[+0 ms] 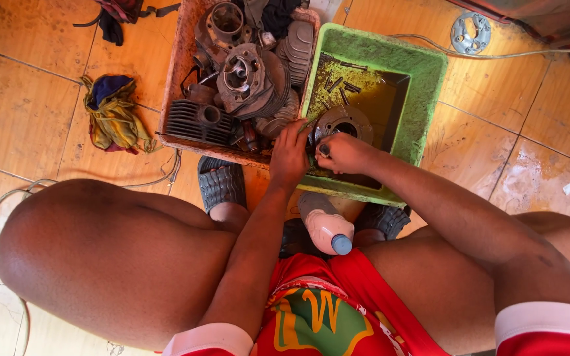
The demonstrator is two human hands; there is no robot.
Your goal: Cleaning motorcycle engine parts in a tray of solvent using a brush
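Note:
I squat over a green plastic tub (423, 79) holding dirty liquid and several loose bolts. A round grey metal engine part (344, 122) rests at the tub's near edge. My left hand (289, 155) grips that part's left rim. My right hand (341, 153) is closed on a small dark tool or brush and presses against the near side of the same part. Both hands touch each other over the tub's near left corner.
A reddish tray (181, 59) to the left is piled with cylinder heads, finned engine parts and casings. A white bottle with a blue cap (328, 227) lies between my feet. A rag (113, 115) lies on the tiled floor, a metal ring (470, 33) at top right.

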